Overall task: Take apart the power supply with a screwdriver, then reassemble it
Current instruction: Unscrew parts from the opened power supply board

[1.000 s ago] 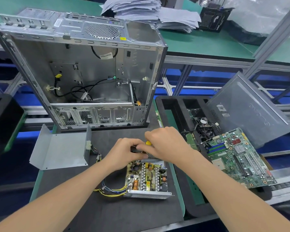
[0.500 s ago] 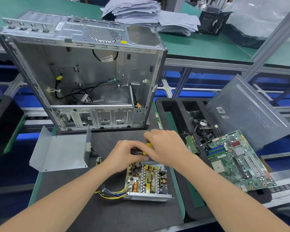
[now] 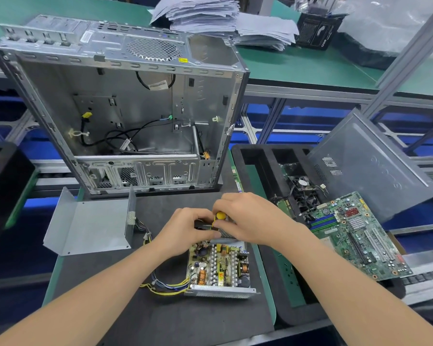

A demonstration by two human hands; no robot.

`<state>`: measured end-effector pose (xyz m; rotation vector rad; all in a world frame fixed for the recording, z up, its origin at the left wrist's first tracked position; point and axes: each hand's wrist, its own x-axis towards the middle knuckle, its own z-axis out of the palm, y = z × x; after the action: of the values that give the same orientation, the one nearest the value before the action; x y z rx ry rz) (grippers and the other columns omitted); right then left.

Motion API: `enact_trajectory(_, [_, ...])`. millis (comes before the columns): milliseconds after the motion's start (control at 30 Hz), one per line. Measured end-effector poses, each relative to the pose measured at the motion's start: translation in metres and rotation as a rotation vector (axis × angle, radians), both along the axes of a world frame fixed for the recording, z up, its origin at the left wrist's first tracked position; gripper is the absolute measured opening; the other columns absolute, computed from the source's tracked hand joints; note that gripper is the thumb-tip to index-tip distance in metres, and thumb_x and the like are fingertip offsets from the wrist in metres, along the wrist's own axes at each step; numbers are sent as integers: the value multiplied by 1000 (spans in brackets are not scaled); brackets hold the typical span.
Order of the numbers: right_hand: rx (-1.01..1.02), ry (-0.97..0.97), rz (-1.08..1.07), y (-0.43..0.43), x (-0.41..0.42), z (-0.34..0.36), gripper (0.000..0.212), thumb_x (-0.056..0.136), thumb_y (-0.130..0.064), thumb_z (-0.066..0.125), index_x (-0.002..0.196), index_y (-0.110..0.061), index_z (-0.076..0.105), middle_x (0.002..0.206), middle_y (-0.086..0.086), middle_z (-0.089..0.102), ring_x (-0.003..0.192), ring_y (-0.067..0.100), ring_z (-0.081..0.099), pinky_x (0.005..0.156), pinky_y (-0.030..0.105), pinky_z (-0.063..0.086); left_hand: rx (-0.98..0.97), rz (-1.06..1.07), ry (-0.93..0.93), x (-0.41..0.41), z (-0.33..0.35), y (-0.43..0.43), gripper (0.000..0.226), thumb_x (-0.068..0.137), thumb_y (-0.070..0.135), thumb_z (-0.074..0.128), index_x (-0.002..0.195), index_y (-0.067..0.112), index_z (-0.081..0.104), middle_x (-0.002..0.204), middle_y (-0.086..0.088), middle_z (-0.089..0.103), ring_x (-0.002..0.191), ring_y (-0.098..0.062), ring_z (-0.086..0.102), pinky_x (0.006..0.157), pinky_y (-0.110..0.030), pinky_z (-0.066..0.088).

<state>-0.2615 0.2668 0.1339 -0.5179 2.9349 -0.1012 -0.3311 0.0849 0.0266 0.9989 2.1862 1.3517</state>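
Note:
The opened power supply (image 3: 219,269) lies on the dark mat, its circuit board bare and yellow and blue wires trailing to its left. Its grey metal cover (image 3: 90,224) lies apart on the left. Over the unit's far end, my right hand (image 3: 250,218) grips a screwdriver (image 3: 219,217) with a yellow and black handle. My left hand (image 3: 183,229) curls its fingers around the dark lower part of the screwdriver, right beside the right hand. The tool's tip is hidden by the hands.
An empty computer case (image 3: 125,116) stands upright just behind the hands. On the right, a black foam tray (image 3: 258,158) holds a fan, a green motherboard (image 3: 355,236) and a leaning grey side panel (image 3: 370,166). Paper stacks (image 3: 220,18) lie on the far green bench.
Both hands stay together on the screwdriver over the power supply's far end. The right hand's fingers have shifted slightly on the yellow handle.

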Motion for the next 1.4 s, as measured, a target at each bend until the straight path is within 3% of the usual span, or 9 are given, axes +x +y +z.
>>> enact_trajectory(233, [149, 119, -62, -9, -2, -10, 47, 107, -58, 41, 89, -16, 49, 79, -2, 46, 69, 27, 50, 60, 37, 36, 23, 15, -24, 1, -2, 0, 19, 83, 28, 87, 97, 37, 78, 88, 16, 76, 81, -1, 65, 74, -27, 52])
enact_trajectory(333, [220, 216, -130, -17, -4, -16, 52, 108, -59, 36, 79, -17, 45, 71, 0, 46, 62, 28, 47, 58, 35, 28, 55, -4, -44, 2, 0, 0, 20, 84, 26, 86, 93, 42, 79, 96, 17, 78, 93, -5, 71, 85, -29, 55])
enact_trajectory(567, [240, 267, -268, -29, -7, -18, 74, 102, -69, 44, 50, -20, 26, 46, -3, 23, 47, 25, 39, 50, 27, 19, 36, 31, -88, 2, 0, 1, 15, 82, 23, 88, 89, 35, 80, 95, 10, 79, 92, -11, 74, 88, -43, 58])
enact_trajectory(700, [135, 340, -211, -23, -1, -18, 65, 99, -65, 57, 54, -20, 45, 48, -1, 37, 43, 28, 45, 48, 27, 26, 35, 30, -98, 1, 1, -1, 15, 82, 24, 87, 91, 34, 80, 92, 14, 79, 89, -4, 73, 84, -37, 58])
enact_trajectory(867, [-1, 107, 15, -2, 2, -6, 27, 101, -49, 52, 114, -26, 57, 101, -6, 61, 78, 21, 62, 63, 36, 48, 42, 1, -19, 1, 2, -2, 22, 83, 30, 85, 91, 47, 75, 89, 20, 76, 84, 6, 66, 74, -17, 48])
enact_trajectory(933, [27, 39, 73, 3, 1, 0, 21, 101, -36, 56, 120, -26, 59, 105, -4, 58, 82, 22, 62, 65, 36, 47, 32, 2, -1, 0, 0, -1, 23, 83, 28, 86, 92, 46, 74, 90, 21, 76, 87, 2, 69, 75, -14, 48])
enact_trajectory(1133, [111, 36, -1, -3, -1, 2, 32, 106, -49, 50, 105, -18, 57, 91, -5, 54, 83, 25, 61, 67, 37, 42, 3, 2, 6, 0, 2, -2, 23, 84, 26, 86, 90, 45, 74, 88, 21, 74, 83, 3, 66, 72, -10, 44])
enact_trajectory(1300, [216, 128, -74, -8, -1, -4, 52, 105, -67, 35, 87, -19, 42, 76, -3, 44, 66, 25, 45, 59, 34, 30, -2, 5, -29, 1, 3, -1, 17, 84, 25, 86, 94, 36, 77, 87, 12, 75, 83, -14, 66, 79, -41, 55])
enact_trajectory(1400, [237, 172, -137, -14, -3, -11, 59, 106, -67, 30, 77, -17, 42, 67, -1, 43, 61, 26, 46, 55, 32, 24, 24, -22, -51, 2, 5, -1, 20, 85, 21, 86, 97, 36, 80, 98, 11, 78, 94, -11, 71, 88, -42, 56])
